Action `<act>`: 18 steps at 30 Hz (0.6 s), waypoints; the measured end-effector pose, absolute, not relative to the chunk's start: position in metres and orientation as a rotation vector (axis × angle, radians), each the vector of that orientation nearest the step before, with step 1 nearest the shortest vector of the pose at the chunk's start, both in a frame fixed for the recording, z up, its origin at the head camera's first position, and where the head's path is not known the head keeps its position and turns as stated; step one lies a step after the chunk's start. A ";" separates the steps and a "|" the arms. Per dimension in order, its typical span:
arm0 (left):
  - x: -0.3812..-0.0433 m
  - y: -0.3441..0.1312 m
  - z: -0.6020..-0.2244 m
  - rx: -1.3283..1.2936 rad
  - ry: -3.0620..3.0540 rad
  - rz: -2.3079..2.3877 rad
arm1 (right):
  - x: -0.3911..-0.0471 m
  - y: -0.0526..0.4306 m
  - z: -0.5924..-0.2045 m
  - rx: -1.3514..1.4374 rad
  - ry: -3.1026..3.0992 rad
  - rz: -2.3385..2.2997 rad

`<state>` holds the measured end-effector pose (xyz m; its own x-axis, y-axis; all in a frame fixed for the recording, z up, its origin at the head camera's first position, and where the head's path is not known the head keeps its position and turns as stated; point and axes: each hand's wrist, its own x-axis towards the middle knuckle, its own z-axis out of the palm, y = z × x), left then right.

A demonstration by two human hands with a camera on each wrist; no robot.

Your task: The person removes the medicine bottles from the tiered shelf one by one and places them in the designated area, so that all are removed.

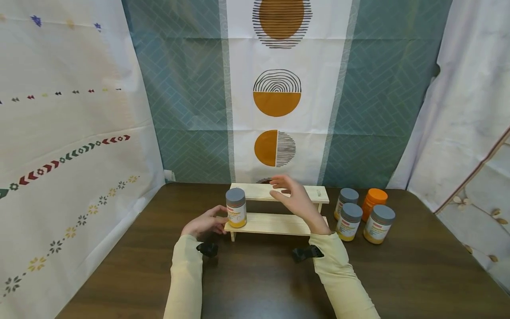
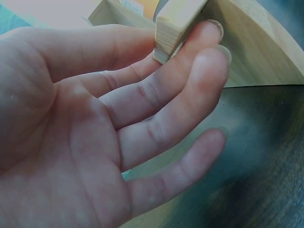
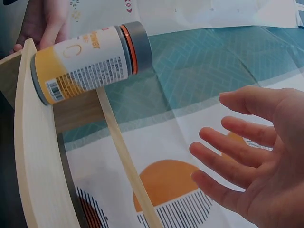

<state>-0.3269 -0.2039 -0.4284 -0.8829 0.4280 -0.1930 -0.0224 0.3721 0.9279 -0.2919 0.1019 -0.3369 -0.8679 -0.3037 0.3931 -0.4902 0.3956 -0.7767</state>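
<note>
A light wooden two-tier shelf (image 1: 275,223) stands on the table. On the left end of its lower board sits an upright jar (image 1: 237,212) with a grey lid and a white and yellow label. My left hand (image 1: 204,223) pinches the end of that board beside the jar. In the left wrist view, the thumb lies on one side of the board end (image 2: 171,26) and fingertips on the other. My right hand (image 1: 296,200) hovers above the shelf, fingers spread and loosely bent, with nothing in it. In the right wrist view, it is apart from the jar (image 3: 88,61).
Right of the shelf stands a group of several jars: grey-lidded ones (image 1: 377,225) and one with an orange lid (image 1: 374,200). The dark wooden table (image 1: 255,274) ends at hanging cloths (image 1: 191,146) at the back and sides.
</note>
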 end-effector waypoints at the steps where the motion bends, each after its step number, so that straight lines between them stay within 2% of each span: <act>1: -0.327 -0.204 -0.428 0.350 2.238 1.519 | -0.292 0.099 -0.337 0.707 -2.464 1.474; 18: -0.328 -0.204 -0.428 0.335 2.258 1.504 | -0.295 0.068 -0.352 0.687 -2.415 1.779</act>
